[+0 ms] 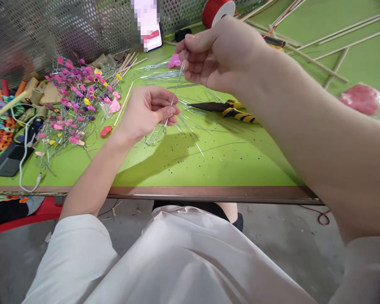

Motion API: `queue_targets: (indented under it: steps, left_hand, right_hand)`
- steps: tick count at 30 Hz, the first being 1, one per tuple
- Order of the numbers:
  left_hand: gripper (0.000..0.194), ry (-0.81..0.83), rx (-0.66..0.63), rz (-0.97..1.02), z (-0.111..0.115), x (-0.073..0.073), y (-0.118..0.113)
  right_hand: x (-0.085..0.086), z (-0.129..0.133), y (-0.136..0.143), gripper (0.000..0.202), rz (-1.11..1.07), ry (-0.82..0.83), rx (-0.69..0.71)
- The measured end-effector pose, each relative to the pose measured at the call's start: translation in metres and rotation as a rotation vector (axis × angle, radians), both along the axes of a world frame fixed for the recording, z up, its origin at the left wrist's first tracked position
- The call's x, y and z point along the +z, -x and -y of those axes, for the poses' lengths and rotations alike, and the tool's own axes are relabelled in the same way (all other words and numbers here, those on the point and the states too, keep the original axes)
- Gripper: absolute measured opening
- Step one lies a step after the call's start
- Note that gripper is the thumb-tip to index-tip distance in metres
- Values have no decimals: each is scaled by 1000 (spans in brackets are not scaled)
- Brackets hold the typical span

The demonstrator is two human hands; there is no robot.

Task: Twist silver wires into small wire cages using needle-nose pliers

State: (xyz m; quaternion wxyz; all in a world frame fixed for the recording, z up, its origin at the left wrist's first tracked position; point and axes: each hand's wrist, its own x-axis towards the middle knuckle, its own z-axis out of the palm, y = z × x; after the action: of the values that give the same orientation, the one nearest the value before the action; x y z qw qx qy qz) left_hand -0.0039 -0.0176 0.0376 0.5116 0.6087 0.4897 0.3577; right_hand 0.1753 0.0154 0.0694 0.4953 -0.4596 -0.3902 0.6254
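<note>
Your left hand [155,110] and right hand [205,59] pinch a thin, silvery wire [176,88] between closed fingertips; it slants above the green table [215,169], its near end looped and beaded.

So my L fingers [169,110] are pinching a thin wire [176,86] low down, w/ a curly wire loop [155,136] hanging just under them. R hand [215,52] has the upper end, above the L one. Pliers [210,107] w/ yellow/black handles lie on the green tabletop [205,173] to the right of my L fingertips, loose wires around there too. Pink/purple pieces on wire stems [74,101] are piled left of my L hand, red spool [217,12] is just past my R knuckles.
</note>
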Motion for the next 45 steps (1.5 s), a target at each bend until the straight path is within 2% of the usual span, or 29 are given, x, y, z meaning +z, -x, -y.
queue_targets:
  steps: [3,7,11,17,20,23,28,37,45]
  left_hand:
    - [17,-35,27,-29,0,1,-1]
    - [20,-50,-8,-5,-1,2,-2]
    - [18,-80,40,-65,-1,-2,-4]
    - [15,-106,64,-113,-1,-9,-7]
    - [16,-121,68,-134,-1,-9,-6]
    - [13,-142,70,-183,0,-8,-6]
    - [14,-149,58,-184,0,-10,-6]
    - [18,-137,21,-92,2,-12,-7]
    - [26,-118,-89,-128,-1,-12,-5]
  right_hand:
    - [0,-2,-2,53,-122,48,15]
    - [-4,-10,-7,54,-33,7,40]
    - [-8,-16,-9,51,75,3,30]
    - [-5,-5,3,44,207,25,-44]
    - [-6,-2,8,44,286,-92,-113]
    - [-9,-2,10,48,288,-239,-114]
    - [-8,-1,10,50,394,-293,-138]
    - [-14,-6,9,48,63,-144,-72]
    - [-14,-5,6,47,-8,-46,68]
